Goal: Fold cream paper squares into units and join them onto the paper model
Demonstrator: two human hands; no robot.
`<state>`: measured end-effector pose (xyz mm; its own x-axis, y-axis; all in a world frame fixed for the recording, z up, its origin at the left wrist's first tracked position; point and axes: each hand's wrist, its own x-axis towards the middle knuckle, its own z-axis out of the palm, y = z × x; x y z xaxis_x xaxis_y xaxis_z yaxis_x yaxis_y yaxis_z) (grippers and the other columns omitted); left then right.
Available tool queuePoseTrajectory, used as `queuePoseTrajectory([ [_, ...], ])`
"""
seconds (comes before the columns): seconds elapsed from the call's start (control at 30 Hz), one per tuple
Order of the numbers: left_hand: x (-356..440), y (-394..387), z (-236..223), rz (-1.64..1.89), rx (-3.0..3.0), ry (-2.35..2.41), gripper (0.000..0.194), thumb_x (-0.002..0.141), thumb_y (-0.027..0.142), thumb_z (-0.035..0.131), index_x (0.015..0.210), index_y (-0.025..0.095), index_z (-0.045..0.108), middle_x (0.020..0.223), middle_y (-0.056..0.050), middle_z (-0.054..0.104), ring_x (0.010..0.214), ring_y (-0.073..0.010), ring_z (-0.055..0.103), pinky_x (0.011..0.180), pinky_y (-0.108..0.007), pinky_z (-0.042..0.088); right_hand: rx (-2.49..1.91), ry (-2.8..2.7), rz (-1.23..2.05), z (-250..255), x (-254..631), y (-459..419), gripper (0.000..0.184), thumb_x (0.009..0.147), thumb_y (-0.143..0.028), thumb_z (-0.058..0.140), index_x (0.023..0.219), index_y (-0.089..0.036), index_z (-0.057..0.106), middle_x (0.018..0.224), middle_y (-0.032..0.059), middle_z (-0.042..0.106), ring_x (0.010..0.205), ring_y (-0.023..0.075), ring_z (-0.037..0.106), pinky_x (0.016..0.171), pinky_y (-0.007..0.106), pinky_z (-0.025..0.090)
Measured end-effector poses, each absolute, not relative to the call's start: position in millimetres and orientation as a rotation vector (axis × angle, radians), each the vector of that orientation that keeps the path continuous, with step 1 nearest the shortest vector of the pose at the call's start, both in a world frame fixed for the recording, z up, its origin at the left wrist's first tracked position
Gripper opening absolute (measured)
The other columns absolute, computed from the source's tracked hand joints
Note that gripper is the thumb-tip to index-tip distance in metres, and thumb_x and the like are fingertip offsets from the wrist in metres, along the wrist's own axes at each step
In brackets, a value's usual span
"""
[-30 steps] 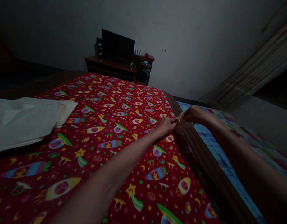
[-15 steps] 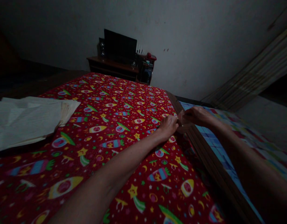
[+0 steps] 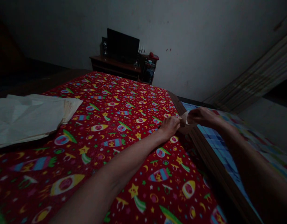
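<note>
On the red cloth printed with rockets and stars, creased off-white sheets lie stacked well to the left of the hands. Over the brown band along the cloth's edge, the right hand pinches a small, thin, pale piece; the left hand, fingers curled, meets its other side, grip unclear. Handling looks unfinished, with the piece unreleased; how much is done cannot be told.

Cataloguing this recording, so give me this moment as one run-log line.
left hand: at pale piece | right hand: at same piece | grips: too dark to tell | paper stack: on red cloth
</note>
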<state>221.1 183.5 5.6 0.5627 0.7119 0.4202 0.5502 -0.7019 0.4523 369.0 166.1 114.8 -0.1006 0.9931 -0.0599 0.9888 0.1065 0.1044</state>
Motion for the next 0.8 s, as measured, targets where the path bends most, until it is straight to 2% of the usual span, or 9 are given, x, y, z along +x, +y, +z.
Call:
queuePoseTrajectory([
  [0.17, 224.2, 186.1, 3.4, 0.909, 2.528, 1.012, 0.026, 0.092, 0.026, 0.041, 0.089, 0.013, 0.064, 0.088, -0.008, 0.062, 0.084, -0.0190, 0.060, 0.075, -0.028, 0.048, 1.971, 2.201, 0.014, 113.8, 373.6, 166.5, 0.013, 0.071, -0.015, 0.051, 0.066, -0.013, 0.063, 0.061, 0.0026, 0.058, 0.055, 0.0109, 0.046, 0.050, 0.022, 0.028],
  [0.27, 226.1, 188.2, -2.3, 0.951, 2.510, 1.019, 0.025, 0.093, 0.025, 0.041, 0.093, 0.013, 0.063, 0.093, -0.009, 0.062, 0.090, -0.0201, 0.058, 0.079, -0.030, 0.047, 1.933, 2.209, 0.057, 112.3, 376.2, 167.9, 0.013, 0.071, -0.015, 0.051, 0.062, -0.014, 0.061, 0.059, 0.0024, 0.057, 0.054, 0.0107, 0.046, 0.050, 0.022, 0.027],
  [0.53, 232.2, 191.2, -15.8, 1.020, 2.467, 1.022, 0.026, 0.092, 0.031, 0.045, 0.101, 0.013, 0.060, 0.103, -0.010, 0.060, 0.099, -0.0213, 0.056, 0.086, -0.034, 0.045, 1.863, 2.181, 0.105, 117.6, 387.6, 168.7, 0.016, 0.075, -0.019, 0.051, 0.067, -0.016, 0.065, 0.062, 0.0024, 0.061, 0.054, 0.0112, 0.050, 0.052, 0.023, 0.029],
  [0.67, 232.4, 193.2, -16.9, 1.010, 2.458, 0.990, 0.022, 0.090, 0.028, 0.047, 0.095, 0.013, 0.062, 0.097, -0.009, 0.061, 0.093, -0.0210, 0.057, 0.083, -0.034, 0.047, 1.862, 2.112, 0.196, 115.0, 377.7, 170.1, 0.018, 0.076, -0.022, 0.051, 0.065, -0.017, 0.064, 0.062, 0.0039, 0.060, 0.052, 0.0117, 0.049, 0.049, 0.024, 0.026],
  [0.8, 230.6, 194.0, -14.0, 0.980, 2.451, 0.971, 0.021, 0.088, 0.021, 0.046, 0.087, 0.012, 0.065, 0.086, -0.009, 0.062, 0.085, -0.0210, 0.059, 0.078, -0.033, 0.049, 1.879, 2.075, 0.335, 113.5, 363.3, 171.4, 0.023, 0.080, -0.026, 0.047, 0.072, -0.017, 0.066, 0.070, 0.0087, 0.063, 0.057, 0.0141, 0.053, 0.050, 0.025, 0.025],
])
